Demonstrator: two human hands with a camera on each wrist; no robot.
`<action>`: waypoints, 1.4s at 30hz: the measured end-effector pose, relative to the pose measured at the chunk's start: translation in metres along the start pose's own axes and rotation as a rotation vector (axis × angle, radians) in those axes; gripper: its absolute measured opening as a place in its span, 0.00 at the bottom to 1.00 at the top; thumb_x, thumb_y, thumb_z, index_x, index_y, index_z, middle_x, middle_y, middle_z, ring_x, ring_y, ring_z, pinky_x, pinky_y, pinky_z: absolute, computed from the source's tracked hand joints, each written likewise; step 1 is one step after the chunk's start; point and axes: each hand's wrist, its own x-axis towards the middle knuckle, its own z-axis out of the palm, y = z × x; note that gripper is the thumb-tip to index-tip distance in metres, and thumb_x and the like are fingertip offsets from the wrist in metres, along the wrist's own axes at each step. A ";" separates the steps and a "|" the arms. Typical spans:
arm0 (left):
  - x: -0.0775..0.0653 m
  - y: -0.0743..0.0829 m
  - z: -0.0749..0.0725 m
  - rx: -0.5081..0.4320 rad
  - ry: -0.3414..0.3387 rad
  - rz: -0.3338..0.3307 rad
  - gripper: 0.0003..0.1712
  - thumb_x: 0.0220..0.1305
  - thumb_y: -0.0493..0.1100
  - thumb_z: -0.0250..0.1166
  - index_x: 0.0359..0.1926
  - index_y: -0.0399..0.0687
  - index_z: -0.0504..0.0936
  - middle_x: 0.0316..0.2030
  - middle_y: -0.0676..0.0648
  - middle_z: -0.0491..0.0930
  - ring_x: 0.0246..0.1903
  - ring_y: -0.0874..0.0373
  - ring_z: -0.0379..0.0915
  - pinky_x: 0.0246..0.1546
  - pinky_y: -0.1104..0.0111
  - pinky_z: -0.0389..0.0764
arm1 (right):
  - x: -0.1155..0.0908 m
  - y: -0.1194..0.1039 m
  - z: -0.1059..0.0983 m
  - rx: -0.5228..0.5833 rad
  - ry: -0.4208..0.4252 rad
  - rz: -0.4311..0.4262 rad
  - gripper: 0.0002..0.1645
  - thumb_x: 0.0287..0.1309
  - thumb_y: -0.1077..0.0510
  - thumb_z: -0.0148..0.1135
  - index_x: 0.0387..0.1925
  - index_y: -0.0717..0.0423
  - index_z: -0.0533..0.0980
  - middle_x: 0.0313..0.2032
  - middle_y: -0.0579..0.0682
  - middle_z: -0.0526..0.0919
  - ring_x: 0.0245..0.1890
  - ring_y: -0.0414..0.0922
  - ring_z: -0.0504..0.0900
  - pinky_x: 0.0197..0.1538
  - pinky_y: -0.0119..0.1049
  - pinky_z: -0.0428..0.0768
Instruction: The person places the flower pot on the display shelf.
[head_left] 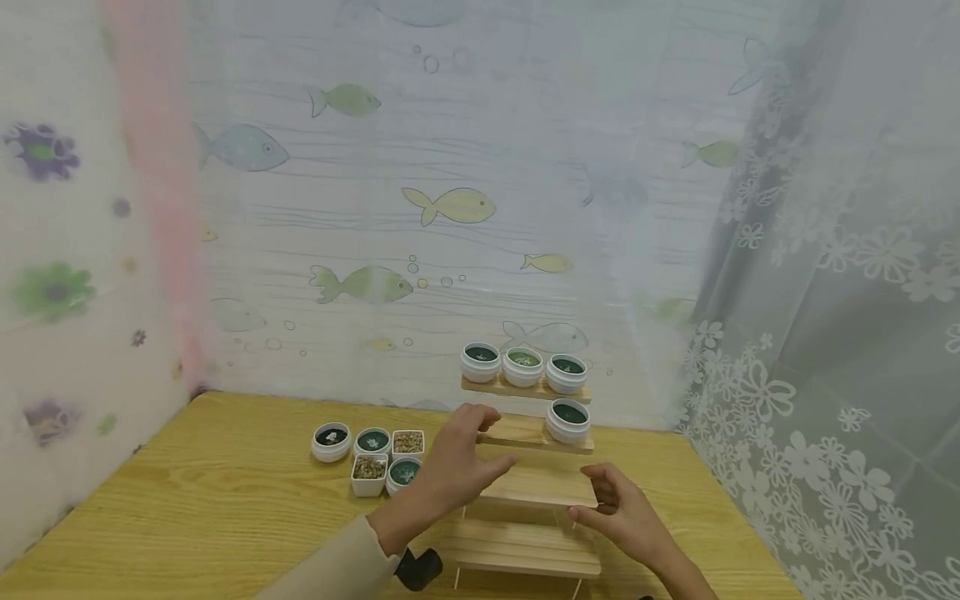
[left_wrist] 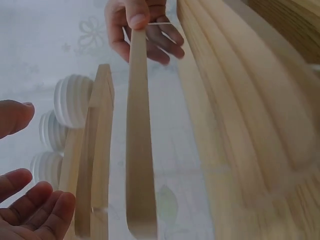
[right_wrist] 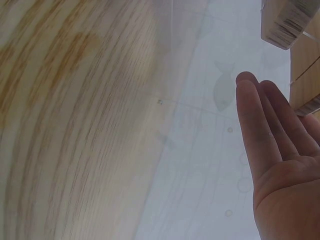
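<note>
A tiered wooden display stand rises on the table, its shelves stepped upward toward the back. My right hand grips the right end of a middle shelf, thumb at the front edge and fingers behind. In the left wrist view that thumb lies over the end of the shelf. My left hand is by the left end of the shelf above, thumb and fingers spread, holding nothing. On that shelf's right end sits a white round pot with a dark green top. Three similar pots line the top shelf.
Left of the stand, several small containers cluster on the wooden table: round white pots and square white cups of tan granules. A fish-print curtain hangs behind; a flower-patterned sheer curtain borders the right side.
</note>
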 end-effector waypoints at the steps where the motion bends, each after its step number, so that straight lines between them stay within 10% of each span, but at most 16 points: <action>1: -0.003 -0.002 -0.004 0.000 -0.001 0.000 0.27 0.53 0.45 0.73 0.51 0.38 0.75 0.44 0.42 0.75 0.42 0.51 0.73 0.42 0.63 0.79 | 0.000 0.000 0.000 0.000 -0.001 0.003 0.36 0.53 0.53 0.70 0.60 0.62 0.67 0.56 0.66 0.74 0.52 0.58 0.77 0.48 0.50 0.79; 21: -0.051 -0.056 -0.055 0.178 0.051 -0.082 0.29 0.48 0.42 0.77 0.51 0.44 0.77 0.44 0.49 0.76 0.44 0.55 0.74 0.43 0.62 0.79 | 0.000 0.003 -0.001 -0.007 -0.012 0.000 0.37 0.54 0.52 0.70 0.60 0.64 0.66 0.55 0.66 0.74 0.52 0.57 0.77 0.48 0.45 0.79; 29: -0.059 -0.083 -0.074 0.267 0.001 -0.064 0.33 0.47 0.43 0.77 0.53 0.41 0.75 0.48 0.46 0.75 0.49 0.50 0.73 0.46 0.57 0.77 | 0.002 0.003 -0.002 0.012 -0.028 -0.006 0.37 0.54 0.53 0.70 0.60 0.65 0.65 0.51 0.63 0.77 0.45 0.52 0.77 0.45 0.40 0.79; 42: -0.073 -0.112 -0.086 0.276 -0.094 -0.220 0.33 0.50 0.46 0.75 0.55 0.39 0.75 0.49 0.44 0.73 0.51 0.45 0.71 0.48 0.52 0.75 | 0.003 0.004 -0.002 0.020 -0.034 -0.004 0.37 0.55 0.54 0.69 0.60 0.66 0.65 0.51 0.63 0.77 0.45 0.50 0.78 0.45 0.40 0.80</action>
